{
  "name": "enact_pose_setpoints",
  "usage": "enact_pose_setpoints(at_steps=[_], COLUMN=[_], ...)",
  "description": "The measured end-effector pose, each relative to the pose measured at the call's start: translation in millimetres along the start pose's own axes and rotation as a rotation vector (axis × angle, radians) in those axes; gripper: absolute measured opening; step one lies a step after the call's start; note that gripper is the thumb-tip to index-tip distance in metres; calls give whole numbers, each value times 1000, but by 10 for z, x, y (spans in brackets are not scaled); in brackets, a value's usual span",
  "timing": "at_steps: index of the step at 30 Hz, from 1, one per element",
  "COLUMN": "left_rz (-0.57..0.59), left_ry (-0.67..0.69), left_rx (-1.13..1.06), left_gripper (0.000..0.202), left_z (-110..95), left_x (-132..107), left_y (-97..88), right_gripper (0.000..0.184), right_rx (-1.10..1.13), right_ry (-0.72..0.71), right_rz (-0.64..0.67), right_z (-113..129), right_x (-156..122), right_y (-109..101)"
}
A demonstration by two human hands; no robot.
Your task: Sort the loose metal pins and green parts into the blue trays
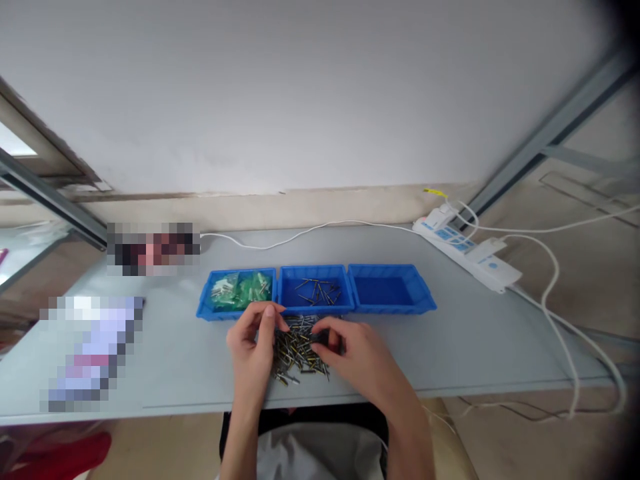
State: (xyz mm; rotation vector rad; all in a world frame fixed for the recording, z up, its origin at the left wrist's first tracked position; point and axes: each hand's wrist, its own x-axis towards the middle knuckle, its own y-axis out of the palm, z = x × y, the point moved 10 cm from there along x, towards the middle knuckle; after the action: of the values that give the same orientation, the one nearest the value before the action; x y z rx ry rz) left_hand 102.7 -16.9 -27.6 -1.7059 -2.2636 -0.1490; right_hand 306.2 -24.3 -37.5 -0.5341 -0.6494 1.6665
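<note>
A pile of thin metal pins [299, 350], silver and brass-coloured, lies on the table between my two hands. My left hand [254, 333] is closed at the left of the pile, its thumb pressed near the fingertips; whatever it may hold is too small to make out. At the pile's right side, my right hand [357, 343] pinches a small black object [321, 336], partly covered by the fingers. Just beyond the hands, three blue bins stand in a row. Several pins lie in the middle bin [290, 309].
The left bin [203, 308] holds green and clear bags with small pieces. The right bin [393, 309] shows its bare floor. A white power strip [465, 253] with cables lies at the back right of the grey table [480, 347]. Blurred items lie at the left.
</note>
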Motion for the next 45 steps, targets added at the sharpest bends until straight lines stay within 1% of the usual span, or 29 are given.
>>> enact_pose_setpoints(at_steps=[6,11,14,17,20,24,27,30,35,39,42,45], left_rz=[6,9,10,10,10,-3,-13,-8,-11,-4,64,178], left_ry=[-8,-30,-37,-35,-27,-23,-14,-19,-21,-6,38,143], left_rx=[-24,-25,-30,-46,-65,-87,-106,-112,-108,-85,-39,35], left_gripper=[33,33,32,32,30,29,30,29,28,28,25,16], left_z=[9,71,80,69,56,49,37,43,50,18,-66,-212], left_x=[2,-6,-10,-12,-6,9,11,3,-11,-19,-23,-45], left_y=[-4,-38,-43,-40,-36,-51,-66,-70,-91,-102,-37,105], right_gripper=[21,21,19,19,16,13,16,18,18,16,15,11], right_rx=[-44,-33,-37,-57,-69,-132,-208,-261,-262,-189,-74,45], right_ry=[31,42,52,61,66,85,119,149,130,98,38,-15], right_rz=[63,69,84,102,164,274,306,308,289,237,123,-33], right_z=[65,91,106,171,280,389,382,333,311,315,326,295], right_x=[45,34,3,-21,-55,-144,-192,-194,-177,-201,-190,-156], right_y=[164,144,127,132,224,427,513,545,552,438,252,44])
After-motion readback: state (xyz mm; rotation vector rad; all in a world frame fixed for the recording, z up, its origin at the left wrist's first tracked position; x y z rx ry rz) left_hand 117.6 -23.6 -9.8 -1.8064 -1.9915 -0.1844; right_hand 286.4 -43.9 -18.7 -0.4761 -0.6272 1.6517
